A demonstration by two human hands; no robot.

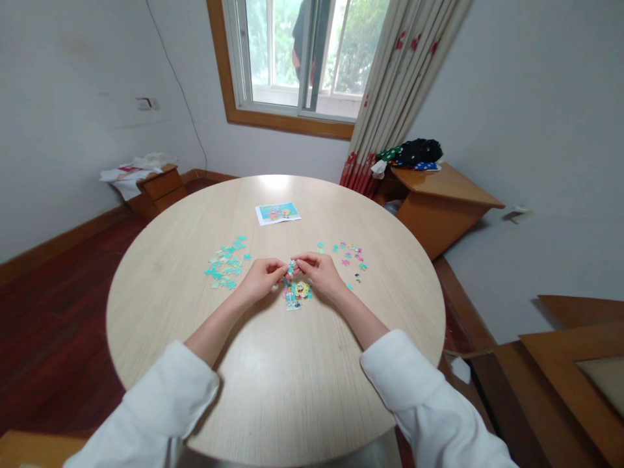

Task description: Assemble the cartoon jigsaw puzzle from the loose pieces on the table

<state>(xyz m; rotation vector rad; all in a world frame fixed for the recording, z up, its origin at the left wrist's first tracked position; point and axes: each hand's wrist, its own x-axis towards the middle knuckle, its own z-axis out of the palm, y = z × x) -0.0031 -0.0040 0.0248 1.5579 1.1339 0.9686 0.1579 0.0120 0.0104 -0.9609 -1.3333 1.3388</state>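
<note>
My left hand [264, 278] and my right hand [318, 270] meet over the middle of the round table, pinching a few small turquoise jigsaw puzzle pieces [291, 267] between their fingertips. Just below them on the tabletop lies a partly joined section of puzzle [301, 290] with a yellow cartoon figure on it. A cluster of loose turquoise pieces [228, 263] is spread to the left of my left hand. To the right of my right hand lie scattered pink and turquoise pieces [346, 262]. The fingers hide part of what they hold.
A folded picture sheet [278, 213] lies toward the far side of the pale wooden table [273, 383]. Behind it are a window and a curtain [390, 84]. Wooden stands with cloths on them [419, 153] are at the back right and left. A person stands outside the window.
</note>
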